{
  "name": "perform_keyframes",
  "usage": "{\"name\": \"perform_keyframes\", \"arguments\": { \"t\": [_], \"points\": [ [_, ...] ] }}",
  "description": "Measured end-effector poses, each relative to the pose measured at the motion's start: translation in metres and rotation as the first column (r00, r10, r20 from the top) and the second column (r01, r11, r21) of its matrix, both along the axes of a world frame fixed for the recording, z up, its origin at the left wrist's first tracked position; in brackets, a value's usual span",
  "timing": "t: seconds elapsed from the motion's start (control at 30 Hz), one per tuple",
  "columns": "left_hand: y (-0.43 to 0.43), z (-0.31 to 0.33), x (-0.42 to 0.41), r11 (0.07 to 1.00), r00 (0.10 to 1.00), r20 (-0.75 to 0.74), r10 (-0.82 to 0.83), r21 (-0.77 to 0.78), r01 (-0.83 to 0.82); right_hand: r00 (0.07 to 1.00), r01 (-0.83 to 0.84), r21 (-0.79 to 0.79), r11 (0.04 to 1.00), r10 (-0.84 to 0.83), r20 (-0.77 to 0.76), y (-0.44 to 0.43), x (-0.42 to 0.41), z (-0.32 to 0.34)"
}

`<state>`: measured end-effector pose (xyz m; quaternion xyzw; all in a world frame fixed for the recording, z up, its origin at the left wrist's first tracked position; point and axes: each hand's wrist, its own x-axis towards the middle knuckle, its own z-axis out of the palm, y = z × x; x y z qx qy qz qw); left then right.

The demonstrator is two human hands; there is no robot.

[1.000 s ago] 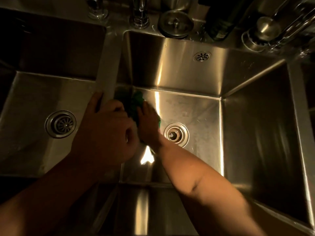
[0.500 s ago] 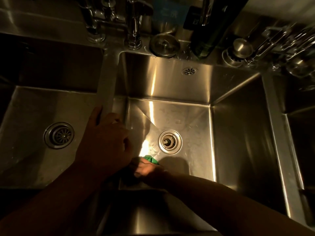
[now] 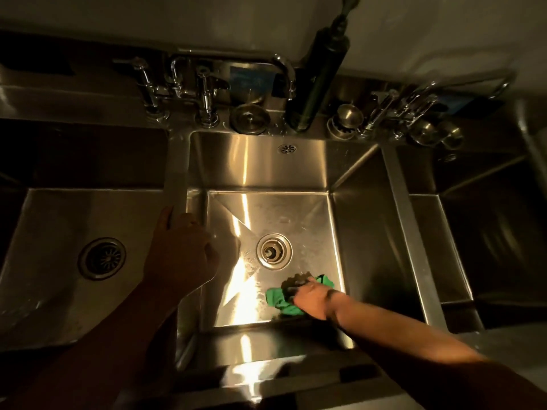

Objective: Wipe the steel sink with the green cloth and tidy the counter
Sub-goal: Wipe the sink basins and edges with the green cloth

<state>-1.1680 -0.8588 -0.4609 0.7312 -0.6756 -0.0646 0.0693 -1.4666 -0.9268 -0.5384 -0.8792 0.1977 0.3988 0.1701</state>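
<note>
Right hand: fingers clutching green cloth on steel sink floor, near front-right corner. Left hand: fingers gripping divider rim.

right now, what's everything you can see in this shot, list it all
steel sink: three basins, silver
divider: one, silver, between left and middle basins
drains: two, silver, left and middle basin floors
green cloth: one, green, middle basin floor
taps: several, chrome, back ledge
pump bottle: one, dark, back ledge
strainer plug: one, silver, back ledge beside bottle
metal cups and utensils: several, silver, right back ledge
left hand: grips the divider
right hand: holds the green cloth against the basin floor
</note>
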Motion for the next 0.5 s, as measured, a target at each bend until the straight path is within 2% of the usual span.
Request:
{"name": "perform_keyframes", "arguments": {
  "t": [0.03,0.13,0.27,0.33,0.43,0.5],
  "points": [
    [0.000,0.000,0.000,1.000,1.000,0.014,0.003,0.016,-0.003,0.998,0.059,-0.030,0.998,-0.059,-0.017,-0.001,-0.001,0.014],
    [0.003,-0.002,0.001,1.000,1.000,0.014,0.001,0.025,-0.001,0.956,0.280,-0.072,0.957,-0.271,0.115,0.005,-0.013,0.065],
    [0.007,0.005,0.002,0.998,0.998,-0.056,-0.030,0.048,0.032,0.831,0.499,-0.089,0.862,-0.447,0.331,0.030,-0.022,0.135],
    [0.013,0.018,-0.005,1.000,0.996,-0.092,-0.016,0.001,0.016,0.785,0.551,-0.092,0.829,-0.479,0.393,0.052,-0.027,0.164],
    [0.027,0.044,-0.025,0.991,0.983,-0.179,-0.035,-0.135,0.011,0.770,0.561,-0.176,0.809,-0.433,0.469,0.085,-0.036,0.188],
    [0.047,0.061,-0.046,0.991,0.962,-0.273,-0.034,-0.137,-0.004,0.746,0.589,-0.175,0.789,-0.447,0.493,0.107,-0.038,0.192]
  ]
}}
